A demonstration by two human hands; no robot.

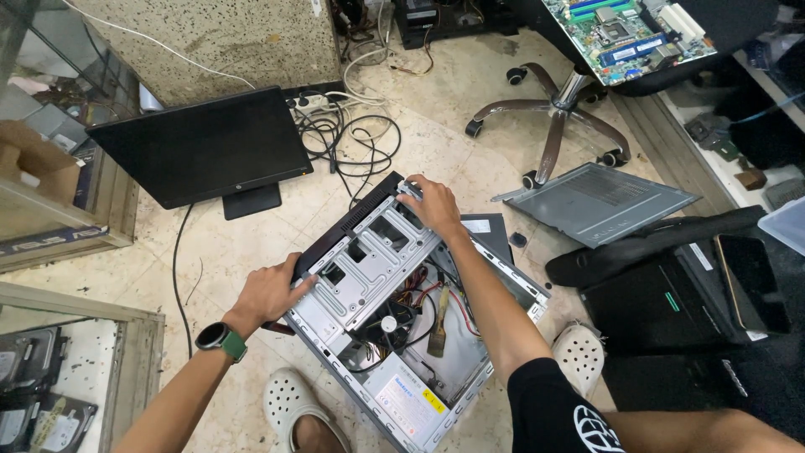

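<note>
An open desktop computer case lies on the tiled floor, its metal drive cage and coloured wiring exposed. My left hand grips the near left edge of the case by its black front panel; a watch with a green strap sits on that wrist. My right hand holds the far top corner of the metal drive cage. A paintbrush rests inside the case beside a round fan. The power supply sits at the near end.
A black monitor stands on the floor at left, with tangled cables behind it. A grey side panel lies at right by a swivel chair base. A green motherboard rests on the chair. Black computer cases lie at right.
</note>
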